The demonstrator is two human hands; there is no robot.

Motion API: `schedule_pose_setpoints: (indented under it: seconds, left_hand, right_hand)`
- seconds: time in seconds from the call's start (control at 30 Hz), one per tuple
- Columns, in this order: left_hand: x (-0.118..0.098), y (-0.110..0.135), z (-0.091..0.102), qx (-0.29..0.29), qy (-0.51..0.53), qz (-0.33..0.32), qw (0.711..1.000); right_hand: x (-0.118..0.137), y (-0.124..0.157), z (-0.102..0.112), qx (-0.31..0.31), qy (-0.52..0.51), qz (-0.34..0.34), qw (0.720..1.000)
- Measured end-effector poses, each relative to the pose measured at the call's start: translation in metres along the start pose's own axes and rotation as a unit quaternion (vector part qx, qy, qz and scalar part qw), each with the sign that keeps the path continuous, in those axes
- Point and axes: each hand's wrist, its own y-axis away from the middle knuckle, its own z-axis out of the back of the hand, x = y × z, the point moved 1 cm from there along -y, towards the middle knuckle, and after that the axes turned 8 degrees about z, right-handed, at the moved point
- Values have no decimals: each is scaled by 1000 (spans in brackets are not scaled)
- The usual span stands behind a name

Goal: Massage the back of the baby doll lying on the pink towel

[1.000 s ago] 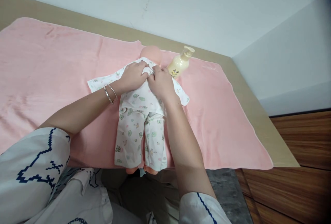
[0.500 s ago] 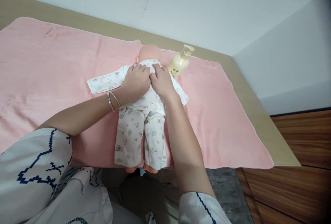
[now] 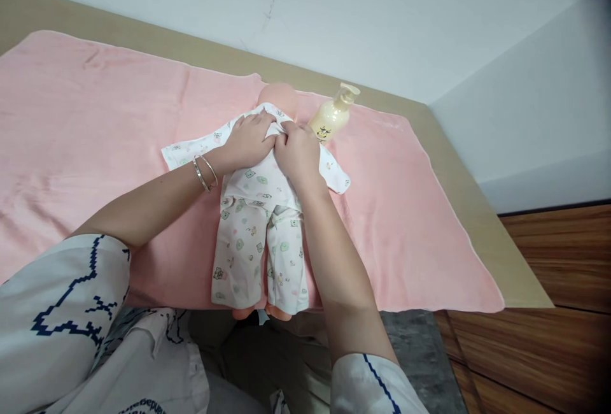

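Observation:
A baby doll point(image 3: 278, 97) lies on its back, its head away from me and its feet toward me. It wears a white printed shirt point(image 3: 262, 181) and matching trousers point(image 3: 241, 251). My left hand point(image 3: 249, 139) is closed on the upper front of the shirt, near the collar. Right beside it, my right hand point(image 3: 300, 151) pinches the shirt's front with bent fingers. The fastening between my fingers is too small to make out. Both sleeves spread out sideways, and the cloth covers the lower part of the doll's head.
A pale yellow pump bottle point(image 3: 331, 120) stands just right of the doll's head. Beneath everything lies a pink blanket point(image 3: 405, 229) on a wooden table point(image 3: 518, 283). A white wall point(image 3: 382, 25) rises behind it, and brown wood panels point(image 3: 548, 344) are at the right.
The shirt's collar has been drawn up over more of the doll's neck, and its left-side sleeve lies straighter. My left hand has shifted slightly up and left; my right hand is slightly more curled.

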Motion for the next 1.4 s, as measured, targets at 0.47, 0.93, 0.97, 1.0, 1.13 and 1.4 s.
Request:
schedule_pose_setpoints:
  seconds: [0.47,0.93,0.97,1.0,1.13,1.4]
  left_hand:
    - [-2,10,-15,-58,-19,19,998]
    - [1,14,-21,-92,0,24,995]
    - [2,14,-22,-94,5,25,995]
    - [3,14,-22,-97,10,27,995]
    - [6,12,-26,-106,33,26,993]
    - [11,10,-33,-136,66,21,988]
  right_hand:
    - [-18,-5,-5,5,-45,48,998]
    - [-6,1,-3,-68,-86,-4,994]
    - [-4,1,-2,-69,-81,-3,994]
    - [-3,1,-3,-63,-74,1,995]
    - [-2,2,-5,-16,-65,31,997]
    - [-7,1,3,-108,-79,64,989]
